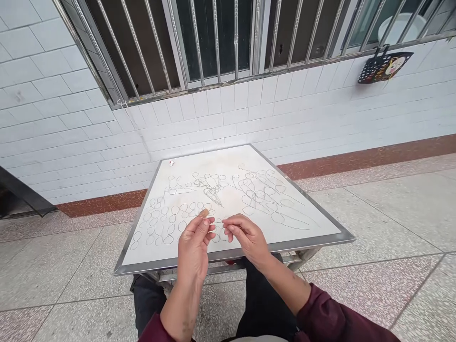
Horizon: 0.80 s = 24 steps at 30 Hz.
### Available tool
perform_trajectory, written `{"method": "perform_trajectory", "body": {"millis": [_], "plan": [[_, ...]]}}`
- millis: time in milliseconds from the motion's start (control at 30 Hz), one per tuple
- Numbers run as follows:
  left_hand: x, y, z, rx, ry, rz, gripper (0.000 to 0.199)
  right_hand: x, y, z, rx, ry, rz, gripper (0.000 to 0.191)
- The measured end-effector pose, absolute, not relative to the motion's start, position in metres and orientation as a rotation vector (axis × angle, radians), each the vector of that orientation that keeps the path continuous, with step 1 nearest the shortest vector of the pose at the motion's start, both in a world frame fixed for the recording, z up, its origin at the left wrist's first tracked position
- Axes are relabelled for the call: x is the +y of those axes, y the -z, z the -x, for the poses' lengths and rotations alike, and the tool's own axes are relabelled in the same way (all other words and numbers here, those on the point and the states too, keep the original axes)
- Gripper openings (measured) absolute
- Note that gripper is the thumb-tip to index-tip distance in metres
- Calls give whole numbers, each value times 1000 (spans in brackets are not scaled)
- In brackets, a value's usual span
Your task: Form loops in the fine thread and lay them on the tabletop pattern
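Note:
My left hand (pixel 197 232) is closed in a pinch above the near part of the white table, with a tan wrap (pixel 204 213) at a fingertip. Close by on its right, my right hand (pixel 245 233) pinches with thumb and forefinger. A thin wire seems to run between the fingertips, though it is very faint here. Beneath and beyond the hands lie many thin wire pieces bent into loops. Rows of paired loops (pixel 153 222) fill the left side. Long-tailed wire loops (pixel 278 217) spread over the right, and a tangled bunch of wires (pixel 213 190) rests at the middle.
The white table (pixel 228 159) has a grey metal rim and stands by a tiled wall (pixel 199 114). A small white and red object (pixel 171 163) sits at its far left corner. A dotted basket (pixel 384 67) hangs from the window bars. My legs are under the near edge.

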<state>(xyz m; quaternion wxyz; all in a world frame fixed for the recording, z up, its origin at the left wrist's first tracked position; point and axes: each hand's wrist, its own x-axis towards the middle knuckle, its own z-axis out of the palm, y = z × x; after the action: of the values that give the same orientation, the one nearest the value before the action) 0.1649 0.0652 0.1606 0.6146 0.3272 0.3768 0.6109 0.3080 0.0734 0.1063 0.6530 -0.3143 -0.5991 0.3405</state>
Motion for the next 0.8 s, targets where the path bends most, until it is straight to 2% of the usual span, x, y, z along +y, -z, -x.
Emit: {"method": "perform_trajectory", "body": {"millis": [367, 633, 800], "plan": [[45, -149, -152, 896, -1588, -861, 33, 55, -110, -266, -1207, -864, 714, 15], [42, -145, -140, 806, -1573, -816, 35, 48, -108, -258, -1444, -620, 723, 22], [41, -146, -140, 950, -1673, -958, 28, 47, -109, -254, -1419, -641, 690, 23]]}}
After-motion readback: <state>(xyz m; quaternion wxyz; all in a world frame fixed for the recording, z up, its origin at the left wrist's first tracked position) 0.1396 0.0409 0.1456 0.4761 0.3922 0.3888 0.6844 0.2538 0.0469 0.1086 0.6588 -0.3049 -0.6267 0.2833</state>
